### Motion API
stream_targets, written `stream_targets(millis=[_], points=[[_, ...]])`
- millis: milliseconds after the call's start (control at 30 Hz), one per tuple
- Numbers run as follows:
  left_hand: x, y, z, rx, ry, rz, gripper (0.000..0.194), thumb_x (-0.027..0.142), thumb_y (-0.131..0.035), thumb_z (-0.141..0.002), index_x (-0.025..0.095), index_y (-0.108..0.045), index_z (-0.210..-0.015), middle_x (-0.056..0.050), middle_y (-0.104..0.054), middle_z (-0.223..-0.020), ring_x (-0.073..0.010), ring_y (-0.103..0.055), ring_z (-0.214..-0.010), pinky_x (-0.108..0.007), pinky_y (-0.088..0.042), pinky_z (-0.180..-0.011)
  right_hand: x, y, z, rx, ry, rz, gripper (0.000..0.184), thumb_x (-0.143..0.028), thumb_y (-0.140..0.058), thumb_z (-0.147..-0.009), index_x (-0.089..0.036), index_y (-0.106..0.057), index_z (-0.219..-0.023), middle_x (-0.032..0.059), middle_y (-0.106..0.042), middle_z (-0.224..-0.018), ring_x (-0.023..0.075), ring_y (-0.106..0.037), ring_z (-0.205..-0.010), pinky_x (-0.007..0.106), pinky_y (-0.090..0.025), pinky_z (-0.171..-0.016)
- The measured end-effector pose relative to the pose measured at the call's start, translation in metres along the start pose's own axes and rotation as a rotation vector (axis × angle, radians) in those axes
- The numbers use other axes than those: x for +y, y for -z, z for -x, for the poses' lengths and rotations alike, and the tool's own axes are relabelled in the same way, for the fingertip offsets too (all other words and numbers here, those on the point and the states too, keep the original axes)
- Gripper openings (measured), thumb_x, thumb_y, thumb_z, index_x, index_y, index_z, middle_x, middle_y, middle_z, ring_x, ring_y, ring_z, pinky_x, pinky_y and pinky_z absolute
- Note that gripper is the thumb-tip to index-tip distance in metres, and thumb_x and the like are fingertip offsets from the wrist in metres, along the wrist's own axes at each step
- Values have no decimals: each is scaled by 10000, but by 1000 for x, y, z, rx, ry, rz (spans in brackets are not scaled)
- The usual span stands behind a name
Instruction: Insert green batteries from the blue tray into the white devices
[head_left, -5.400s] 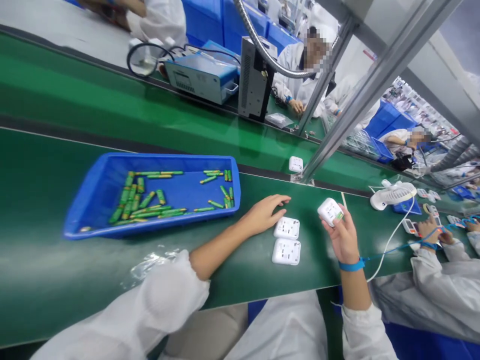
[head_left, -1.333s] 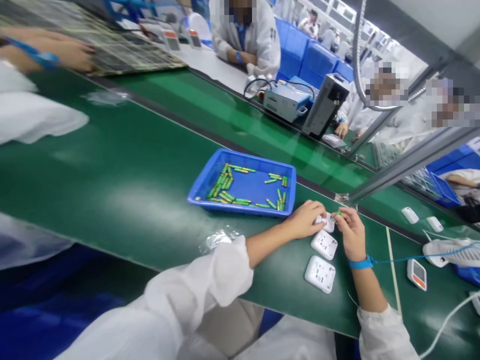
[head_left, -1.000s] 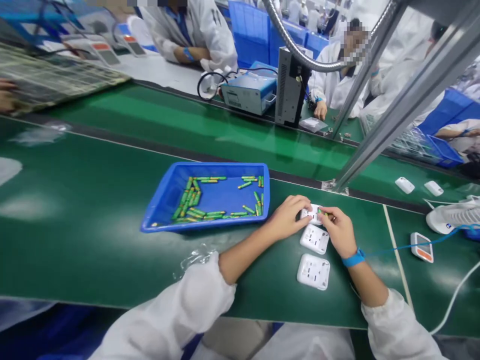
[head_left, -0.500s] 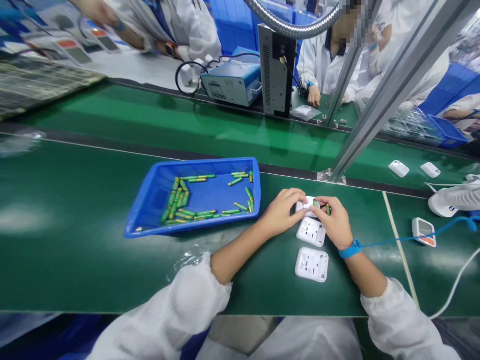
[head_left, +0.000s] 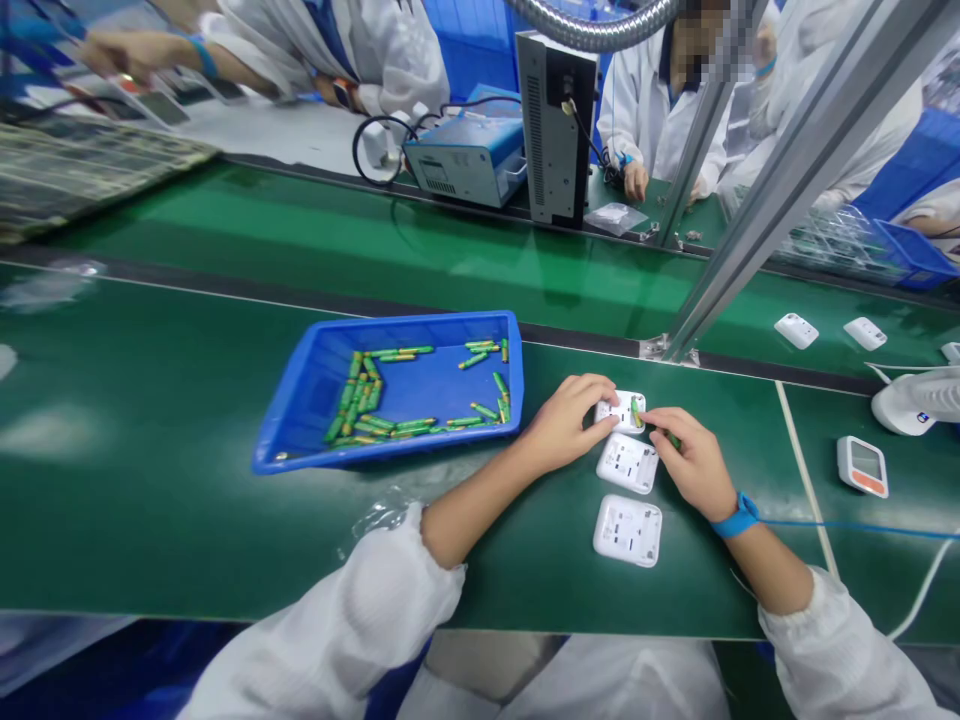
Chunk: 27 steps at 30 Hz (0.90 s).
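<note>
Three white square devices lie back-up in a column on the green bench. My left hand (head_left: 564, 428) rests with curled fingers on the left side of the farthest device (head_left: 622, 411), steadying it. A green battery (head_left: 636, 412) sits in that device's compartment. My right hand (head_left: 694, 465) pinches at the device's right edge and has another green battery (head_left: 673, 440) tucked under its fingers. The middle device (head_left: 628, 463) lies just below both hands, and the nearest device (head_left: 628, 530) lies untouched. A blue wrist strap is on my right wrist.
A blue tray (head_left: 300, 395) with several green batteries sits left of my hands. A slanted aluminium post (head_left: 720, 250) stands behind. More white devices (head_left: 796, 330) lie on the conveyor; a thermometer unit (head_left: 863, 466) and a white fan (head_left: 919, 396) lie right. Other workers sit across the belt.
The head camera swung from the left side back onto the devices. My right hand pulled slightly right and down off the farthest device, leaving one battery seated in it. My left hand stayed put.
</note>
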<state>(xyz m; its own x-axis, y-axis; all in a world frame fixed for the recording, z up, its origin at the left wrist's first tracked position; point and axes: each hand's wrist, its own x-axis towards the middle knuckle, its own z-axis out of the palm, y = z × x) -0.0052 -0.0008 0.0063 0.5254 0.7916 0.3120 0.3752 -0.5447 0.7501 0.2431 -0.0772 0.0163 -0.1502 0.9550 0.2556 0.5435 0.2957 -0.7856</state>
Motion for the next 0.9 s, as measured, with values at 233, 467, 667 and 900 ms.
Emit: stream_targets(millis=[233, 467, 667, 900], points=[[1, 0, 1, -5, 6, -3, 133, 272, -681, -1042, 241, -683, -1171, -81, -723, -1363, -287, -637, -1295, -459, -517, -1141, -6, -4, 4, 12, 118, 138, 471, -140, -491, -1106, -294, -766, -1457, 111, -708, -1300, 243, -729, -1136, 407, -632, -1002], [1, -1, 0, 5, 0, -7, 135, 273, -685, -1031, 239, -682, -1161, -82, -730, -1336, -282, -650, -1265, -455, -526, -1123, 0, -7, 6, -37, 149, 226, 625, -44, -452, -1044, -314, -714, -1542, 108, -651, -1311, 237, -710, -1073, 396, -645, -968], [0, 0, 0, 1, -1, -22, 129, 287, -687, -1035, 238, -672, -1154, -89, -726, -1344, -289, -651, -1291, -465, -514, -1134, 3, -7, 2, -38, 111, 163, 670, -39, -438, -1034, -362, -700, -1560, 85, -662, -1221, 237, -708, -1069, 402, -642, -973], [-4, 1, 1, -58, -8, -45, 218, 337, -745, -1027, 237, -669, -1205, -99, -701, -1416, -304, -628, -1336, -478, -489, -1162, 11, -8, -2, 153, -128, -285, 679, -218, -589, -1071, -373, -421, -1711, 88, -577, -1367, 217, -791, -1119, 377, -682, -920]])
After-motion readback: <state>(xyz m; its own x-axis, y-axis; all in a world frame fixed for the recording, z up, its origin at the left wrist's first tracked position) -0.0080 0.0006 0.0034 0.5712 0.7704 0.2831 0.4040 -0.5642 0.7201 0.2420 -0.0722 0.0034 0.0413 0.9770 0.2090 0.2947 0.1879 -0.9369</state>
